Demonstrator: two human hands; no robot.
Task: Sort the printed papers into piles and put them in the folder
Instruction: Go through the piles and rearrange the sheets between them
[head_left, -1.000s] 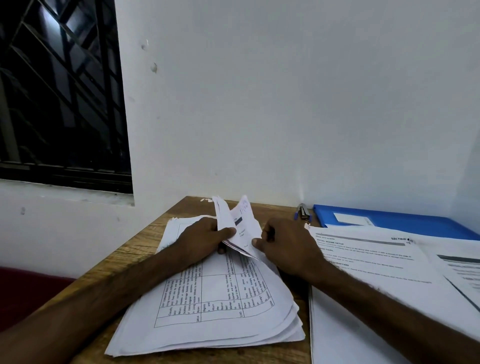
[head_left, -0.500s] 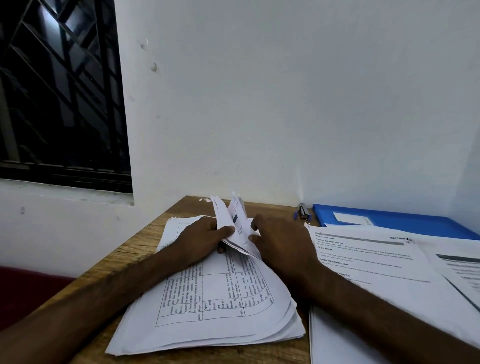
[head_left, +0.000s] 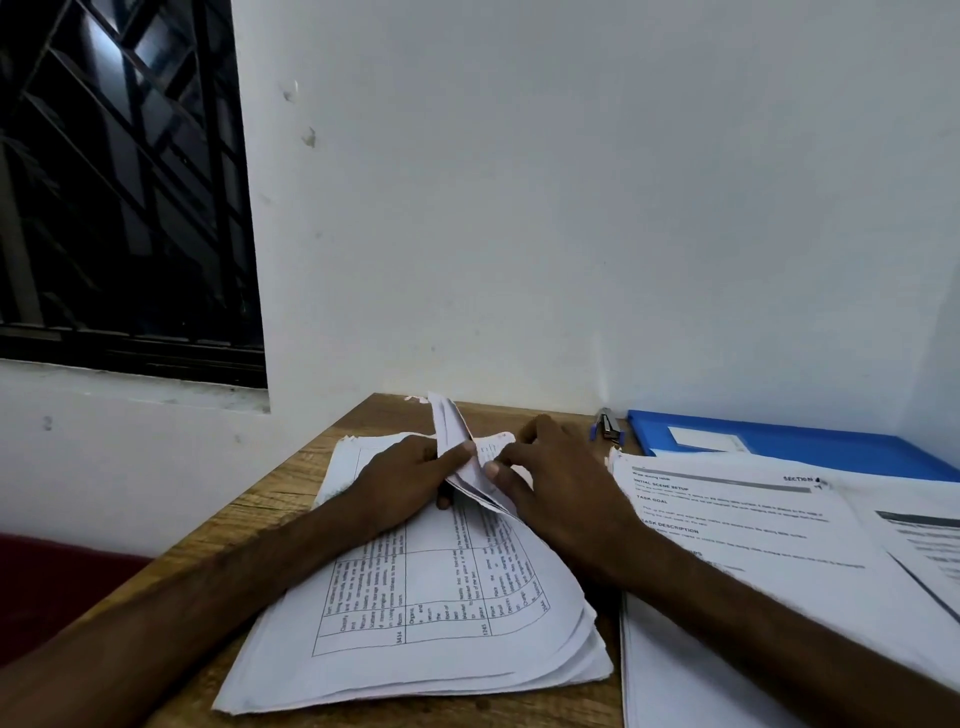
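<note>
Paper is the whole matter here: the loose stack of white printed papers (head_left: 415, 623) lies left of the flat blue plastic folder (head_left: 831, 447) and nearer the person than it; its top sheet bears a ruled table; its edges are fanned and uneven. Judged from this, the sheets are light, limp and slick on one another; they will crease or tear if pulled by one corner, so a few are best taken at the edge with thumb above and fingers below, the rest being pressed flat. A few raised sheets (head_left: 449, 431) stand up from the stack's far end, left of the folder; the left hand (head_left: 410, 478) lies knuckles up on the stack, its thumb pinching these sheets at their base; the right hand (head_left: 561, 488), between them and the folder, is curled, thumb and forefinger nipping the bent corner of one sheet. A second pile of white printed pages (head_left: 753, 545) lies partly over the folder's near edge; a small metal stapler (head_left: 608, 423) sits just left of the folder; all rest on the brown wooden table (head_left: 291, 499).
</note>
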